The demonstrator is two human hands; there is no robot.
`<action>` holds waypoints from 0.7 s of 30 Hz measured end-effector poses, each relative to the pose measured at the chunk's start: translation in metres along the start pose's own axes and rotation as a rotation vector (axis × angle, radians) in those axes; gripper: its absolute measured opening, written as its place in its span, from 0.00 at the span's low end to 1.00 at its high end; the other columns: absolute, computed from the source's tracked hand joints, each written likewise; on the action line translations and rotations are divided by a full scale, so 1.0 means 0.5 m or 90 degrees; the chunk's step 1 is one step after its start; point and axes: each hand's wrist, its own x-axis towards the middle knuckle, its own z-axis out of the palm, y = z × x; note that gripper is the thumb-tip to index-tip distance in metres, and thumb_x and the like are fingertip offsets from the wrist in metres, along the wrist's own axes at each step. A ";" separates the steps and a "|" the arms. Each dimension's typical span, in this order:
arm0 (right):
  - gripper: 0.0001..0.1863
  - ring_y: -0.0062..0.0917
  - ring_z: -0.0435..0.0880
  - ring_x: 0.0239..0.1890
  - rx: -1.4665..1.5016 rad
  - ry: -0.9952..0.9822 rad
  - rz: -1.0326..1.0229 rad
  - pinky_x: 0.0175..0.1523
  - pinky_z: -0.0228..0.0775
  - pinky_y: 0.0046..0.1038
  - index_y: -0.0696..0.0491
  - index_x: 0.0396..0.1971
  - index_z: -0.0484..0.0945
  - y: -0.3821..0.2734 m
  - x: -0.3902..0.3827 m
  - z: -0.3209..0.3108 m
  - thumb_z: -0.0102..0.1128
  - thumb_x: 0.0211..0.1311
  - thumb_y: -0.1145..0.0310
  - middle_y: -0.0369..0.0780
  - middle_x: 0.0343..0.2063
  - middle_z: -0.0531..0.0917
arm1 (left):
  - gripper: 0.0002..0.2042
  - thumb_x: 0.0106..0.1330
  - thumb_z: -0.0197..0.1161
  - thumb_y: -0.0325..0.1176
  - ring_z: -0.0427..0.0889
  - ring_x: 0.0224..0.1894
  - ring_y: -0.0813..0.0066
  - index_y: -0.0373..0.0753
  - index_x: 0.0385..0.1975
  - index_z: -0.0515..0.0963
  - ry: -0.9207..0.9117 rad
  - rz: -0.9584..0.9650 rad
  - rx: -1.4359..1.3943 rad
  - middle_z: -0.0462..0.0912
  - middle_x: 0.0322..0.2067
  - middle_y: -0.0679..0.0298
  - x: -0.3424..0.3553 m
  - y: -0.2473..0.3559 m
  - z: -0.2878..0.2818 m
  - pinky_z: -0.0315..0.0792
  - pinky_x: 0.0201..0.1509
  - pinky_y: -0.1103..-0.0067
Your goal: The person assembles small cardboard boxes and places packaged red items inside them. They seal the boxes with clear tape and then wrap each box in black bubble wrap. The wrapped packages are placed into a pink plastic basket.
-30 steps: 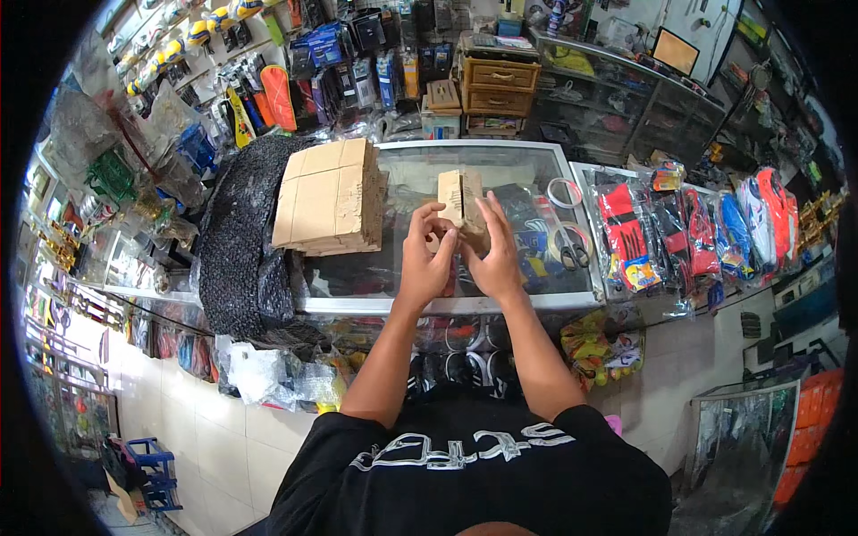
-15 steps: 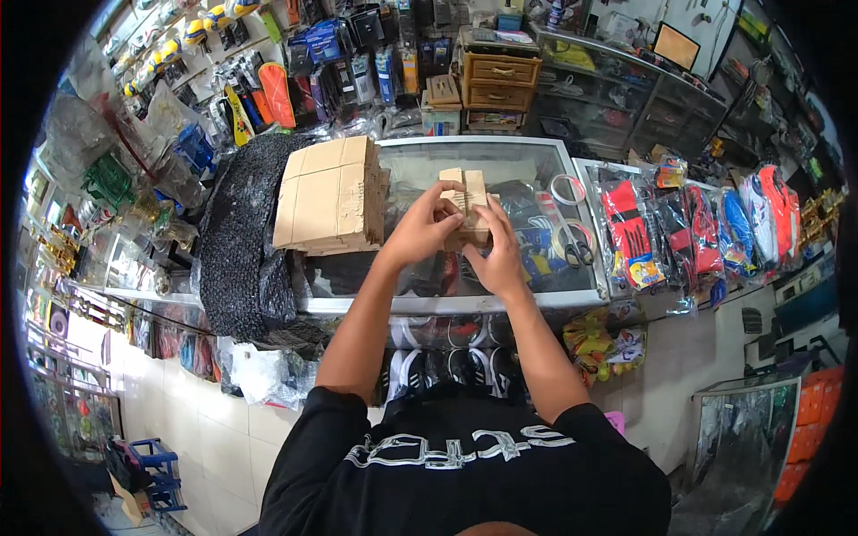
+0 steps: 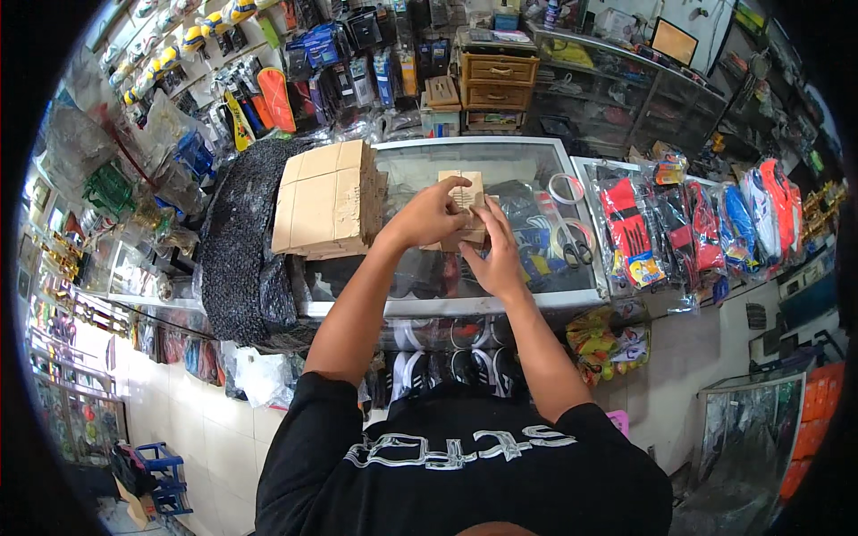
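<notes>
Busy glass-topped worktop (image 3: 527,161) in front of you

You've got black bubble wrap (image 3: 241,241) draped over its left end, with a stack of tan cardboard (image 3: 322,192) right beside that. Your left grip (image 3: 433,214) is half curled, fingertips down on the small cardboard box (image 3: 469,194); can't tell if it's actually pinching anything. Your right grip (image 3: 498,255) is looser, thumb spread well away from the fingers, fingertips at the box's right side. The box itself sits a bit right of the worktop's middle, between both grips and partly covered by your fingers. Over by the right edge you've got scissors (image 3: 569,239), plus a pale ring (image 3: 551,189) just past them, nearer the far right corner.
</notes>
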 end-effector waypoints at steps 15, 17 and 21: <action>0.36 0.49 0.68 0.79 -0.020 -0.019 0.035 0.79 0.66 0.44 0.56 0.69 0.76 0.001 0.003 -0.001 0.76 0.58 0.74 0.50 0.76 0.70 | 0.41 0.53 0.82 0.51 0.90 0.55 0.45 0.37 0.67 0.79 0.084 -0.133 0.306 0.91 0.50 0.43 0.021 0.041 0.013 0.83 0.58 0.59; 0.35 0.49 0.68 0.79 -0.003 -0.016 0.045 0.79 0.66 0.44 0.56 0.68 0.77 -0.002 0.002 0.001 0.76 0.58 0.75 0.50 0.75 0.71 | 0.43 0.52 0.82 0.54 0.90 0.55 0.44 0.38 0.67 0.78 0.103 -0.145 0.340 0.91 0.50 0.44 0.015 0.049 0.015 0.83 0.58 0.58; 0.35 0.50 0.70 0.78 -0.019 -0.004 0.026 0.78 0.67 0.45 0.53 0.68 0.77 0.010 0.000 0.004 0.76 0.58 0.74 0.51 0.75 0.71 | 0.43 0.51 0.84 0.54 0.92 0.51 0.47 0.38 0.66 0.78 0.139 -0.170 0.340 0.92 0.47 0.45 0.003 0.038 0.007 0.84 0.54 0.58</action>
